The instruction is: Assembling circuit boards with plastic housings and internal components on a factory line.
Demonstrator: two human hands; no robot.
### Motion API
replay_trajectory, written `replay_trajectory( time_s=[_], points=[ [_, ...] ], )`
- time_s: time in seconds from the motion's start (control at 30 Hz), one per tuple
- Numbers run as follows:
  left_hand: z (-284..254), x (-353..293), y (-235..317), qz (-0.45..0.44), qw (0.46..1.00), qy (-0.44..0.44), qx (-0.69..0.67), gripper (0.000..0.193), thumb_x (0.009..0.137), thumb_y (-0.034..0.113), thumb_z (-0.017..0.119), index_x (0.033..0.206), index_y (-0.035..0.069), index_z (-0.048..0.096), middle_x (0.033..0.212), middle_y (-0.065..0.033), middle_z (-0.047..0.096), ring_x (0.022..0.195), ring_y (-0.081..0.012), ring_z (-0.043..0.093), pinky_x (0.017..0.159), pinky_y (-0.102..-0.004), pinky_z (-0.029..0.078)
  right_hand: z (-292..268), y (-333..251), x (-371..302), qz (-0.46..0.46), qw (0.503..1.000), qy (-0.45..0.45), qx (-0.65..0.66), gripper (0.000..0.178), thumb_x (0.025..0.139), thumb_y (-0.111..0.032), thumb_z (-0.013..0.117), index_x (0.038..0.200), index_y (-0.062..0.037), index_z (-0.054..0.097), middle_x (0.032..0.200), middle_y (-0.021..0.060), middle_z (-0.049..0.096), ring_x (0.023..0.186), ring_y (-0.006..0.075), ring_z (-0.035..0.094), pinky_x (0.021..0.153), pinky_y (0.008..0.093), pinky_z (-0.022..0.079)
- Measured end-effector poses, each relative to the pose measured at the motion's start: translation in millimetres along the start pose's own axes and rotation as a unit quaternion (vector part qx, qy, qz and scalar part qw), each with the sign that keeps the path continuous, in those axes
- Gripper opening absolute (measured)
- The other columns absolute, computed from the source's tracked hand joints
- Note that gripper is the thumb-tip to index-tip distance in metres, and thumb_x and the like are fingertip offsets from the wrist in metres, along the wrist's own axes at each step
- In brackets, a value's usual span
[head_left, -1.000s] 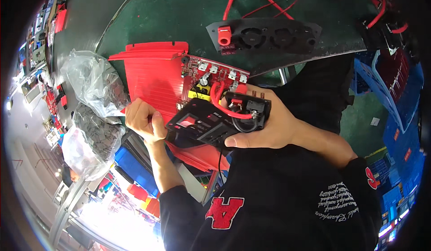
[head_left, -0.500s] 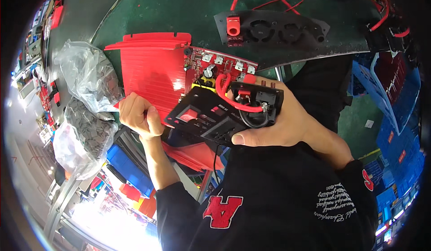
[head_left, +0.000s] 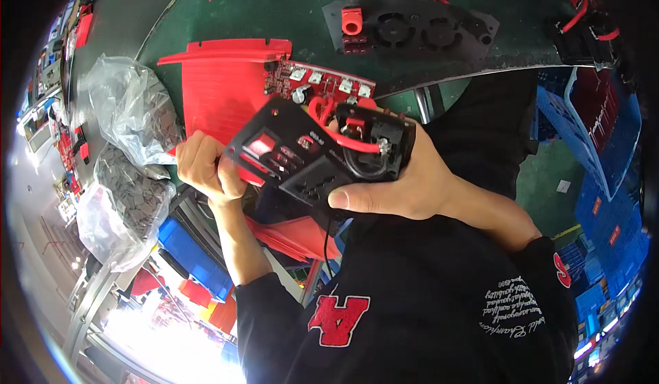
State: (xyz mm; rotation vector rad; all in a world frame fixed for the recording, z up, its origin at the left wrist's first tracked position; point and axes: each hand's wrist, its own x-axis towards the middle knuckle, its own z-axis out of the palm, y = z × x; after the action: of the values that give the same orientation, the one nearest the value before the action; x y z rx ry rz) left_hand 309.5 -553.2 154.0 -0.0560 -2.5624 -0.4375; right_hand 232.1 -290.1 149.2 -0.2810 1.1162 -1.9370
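My right hand (head_left: 405,178) is closed round the end of a black front panel (head_left: 288,154), its thumb on the near face. The panel carries a red rocker switch, socket openings and a black terminal end with thick red and black wires (head_left: 357,144). It is tilted over the near end of a finned red metal housing (head_left: 223,85). Closed at the housing's near left edge, my left hand (head_left: 209,168) grips it; the fingertips are partly hidden. Behind the panel, a red circuit board (head_left: 329,78) with metal-tabbed parts sits along the housing's right side.
A black end plate (head_left: 412,27) with two fan grilles and red wires lies on the green table (head_left: 240,6). Clear plastic bags (head_left: 130,109) of grey pieces are at the left. Another red housing part (head_left: 292,236) lies below. Blue crates (head_left: 607,212) stand at the right.
The black panel has swung left and tilted, its switch end rising. My right hand has moved left and slightly up with it. The left hand keeps its grip at the housing's edge.
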Motion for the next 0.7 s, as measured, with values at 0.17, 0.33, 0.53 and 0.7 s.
replay_trajectory(
  time_s=[0.17,0.33,0.53,0.7],
  points=[
    [-3,-2,-4,-0.002,1.000,-0.020,-0.013,0.021,0.058,0.023,0.052,0.051,0.007,0.039,0.049,-0.0073,0.035,0.044,-0.0250,0.036,0.049,-0.0361,0.025,1,-13,11,0.013,0.999,-0.003,-0.045,0.053,0.071,-0.013,0.083,0.116,0.0006,0.060,0.100,0.0028,0.066,0.089,0.0095,0.059,0.083,0.0278,0.049],
    [2,-2,-4,-0.011,1.000,0.005,-0.013,0.020,0.058,0.021,0.051,0.051,0.007,0.038,0.050,-0.0067,0.035,0.044,-0.0244,0.036,0.049,-0.0359,0.025,10,-19,17,0.028,0.999,-0.012,-0.034,0.036,0.075,-0.010,0.079,0.107,-0.0015,0.064,0.092,-0.0001,0.066,0.083,0.0071,0.057,0.076,0.0255,0.048],
    [0,0,1,-0.011,1.000,0.011,-0.001,0.018,0.062,0.022,0.050,0.054,0.008,0.042,0.052,-0.0058,0.039,0.047,-0.0239,0.040,0.052,-0.0354,0.026,20,-18,31,0.006,0.996,-0.026,-0.089,0.030,0.077,-0.019,0.078,0.099,-0.0020,0.066,0.085,-0.0002,0.064,0.076,0.0073,0.056,0.070,0.0259,0.046],
    [5,-14,-3,-0.037,0.997,0.070,0.003,0.026,0.066,0.025,0.051,0.080,0.004,0.055,0.079,-0.0112,0.057,0.074,-0.0278,0.053,0.073,-0.0381,0.035,30,-28,22,0.076,0.990,0.052,-0.105,0.030,0.077,-0.020,0.078,0.099,-0.0023,0.067,0.080,-0.0006,0.064,0.072,0.0067,0.056,0.066,0.0243,0.045]
  ],
)
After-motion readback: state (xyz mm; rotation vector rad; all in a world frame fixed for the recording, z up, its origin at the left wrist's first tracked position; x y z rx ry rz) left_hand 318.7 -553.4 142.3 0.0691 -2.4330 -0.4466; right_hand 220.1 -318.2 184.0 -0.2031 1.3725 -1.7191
